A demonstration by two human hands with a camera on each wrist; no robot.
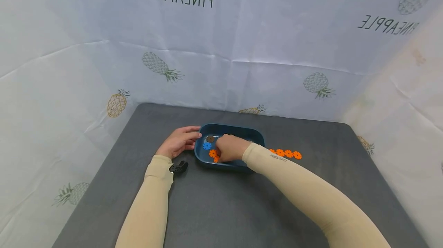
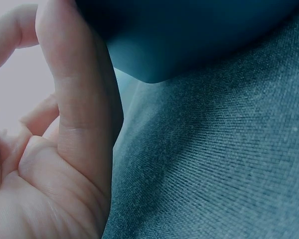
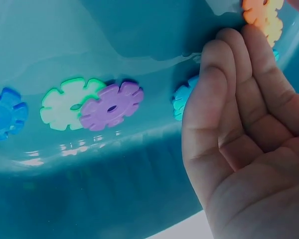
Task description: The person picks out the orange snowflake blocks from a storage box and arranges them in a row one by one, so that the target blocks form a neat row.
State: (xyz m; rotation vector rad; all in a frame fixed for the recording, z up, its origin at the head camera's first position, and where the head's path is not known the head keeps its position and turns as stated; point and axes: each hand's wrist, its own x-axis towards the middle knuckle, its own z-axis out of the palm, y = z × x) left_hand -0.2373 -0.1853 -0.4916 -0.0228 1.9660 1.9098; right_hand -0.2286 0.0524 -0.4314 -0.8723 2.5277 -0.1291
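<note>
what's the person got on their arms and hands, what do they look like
The left hand and right hand are ungloved. Plain cream sleeves cover both forearms, the right one bearing small dark lettering near its cuff. A black strap with small holes sticks out at the left wrist.

We've got a dark grey table (image 1: 214, 205) here, blue tray (image 1: 211, 163) on it, orange notched discs (image 1: 288, 153) lined up alongside.
</note>
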